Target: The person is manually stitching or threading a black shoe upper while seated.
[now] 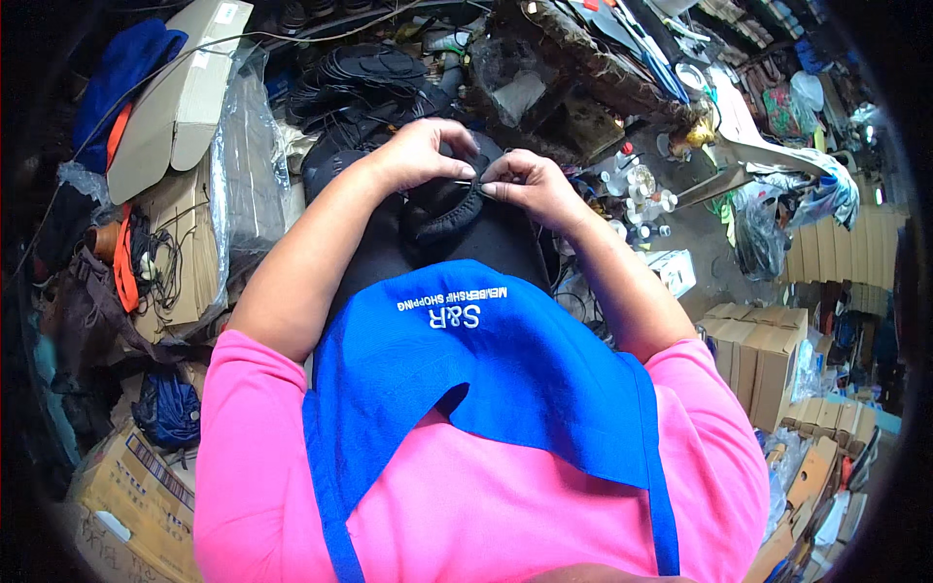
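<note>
On my lap, over dark clothing, lies a soft black piece (443, 225) with a ribbed, gathered edge; it looks like a shoe upper, though its dark shape is hard to read. My left hand (428, 155) pinches at its far edge with thumb and forefinger. Close beside it, my right hand (530, 185) grips the same edge, thumb against bent fingers. A short, thin, pale sliver like a needle shows between the two thumbs. A blue apron (486, 360) covers my front.
Beyond my hands sits a heap of black pieces (364, 83). Flat cardboard (185, 107) and a plastic-wrapped stack (255, 165) stand at the left. Several small bottles (637, 185) crowd the right, near stacked cardboard boxes (758, 355). A rough wooden bench (593, 49) lies far ahead.
</note>
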`<state>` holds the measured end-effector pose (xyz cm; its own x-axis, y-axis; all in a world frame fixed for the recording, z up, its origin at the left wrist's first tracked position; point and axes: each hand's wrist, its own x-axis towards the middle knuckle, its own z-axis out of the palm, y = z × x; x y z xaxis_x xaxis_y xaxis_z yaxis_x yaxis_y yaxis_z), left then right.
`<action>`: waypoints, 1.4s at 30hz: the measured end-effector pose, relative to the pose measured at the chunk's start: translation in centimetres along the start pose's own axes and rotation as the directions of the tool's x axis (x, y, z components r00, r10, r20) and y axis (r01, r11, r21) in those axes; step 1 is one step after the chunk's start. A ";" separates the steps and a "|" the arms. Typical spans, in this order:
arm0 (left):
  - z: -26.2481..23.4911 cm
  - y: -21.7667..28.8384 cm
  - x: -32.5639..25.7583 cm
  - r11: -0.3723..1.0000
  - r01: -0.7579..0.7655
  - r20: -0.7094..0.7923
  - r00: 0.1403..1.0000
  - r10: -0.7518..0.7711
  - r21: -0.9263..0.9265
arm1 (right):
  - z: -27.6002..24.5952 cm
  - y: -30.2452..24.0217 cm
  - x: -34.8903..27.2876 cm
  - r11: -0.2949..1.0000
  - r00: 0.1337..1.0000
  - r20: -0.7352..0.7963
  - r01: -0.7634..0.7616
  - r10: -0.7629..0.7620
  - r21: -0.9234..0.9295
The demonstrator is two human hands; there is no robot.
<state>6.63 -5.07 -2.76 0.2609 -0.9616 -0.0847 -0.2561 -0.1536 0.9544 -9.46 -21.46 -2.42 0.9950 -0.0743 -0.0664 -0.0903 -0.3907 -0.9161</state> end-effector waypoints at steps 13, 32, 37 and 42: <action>4.5 2.4 -7.8 0.923 0.056 -0.463 0.876 0.137 0.380 | 1.8 -2.5 -4.0 0.723 0.963 -0.066 0.149 -0.260 -0.674; 3.1 1.2 -5.8 0.907 0.039 -0.438 0.884 0.164 0.419 | -2.1 -2.4 -0.3 0.961 0.990 0.136 0.004 0.035 -0.278; 2.9 1.2 -5.4 0.903 0.024 -0.427 0.886 0.179 0.428 | -2.3 -2.2 -0.2 0.961 0.988 0.147 0.003 0.039 -0.276; 2.8 0.9 -5.3 0.911 0.031 -0.413 0.897 0.157 0.411 | -2.4 -2.1 -0.1 0.959 0.986 0.161 0.016 0.031 -0.282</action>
<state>2.38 -0.79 -2.27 0.5787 -0.7927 0.1918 -0.6081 -0.2627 0.7491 -9.43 -22.86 0.45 0.9855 0.0627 -0.1579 -0.0827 -0.6348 -0.7682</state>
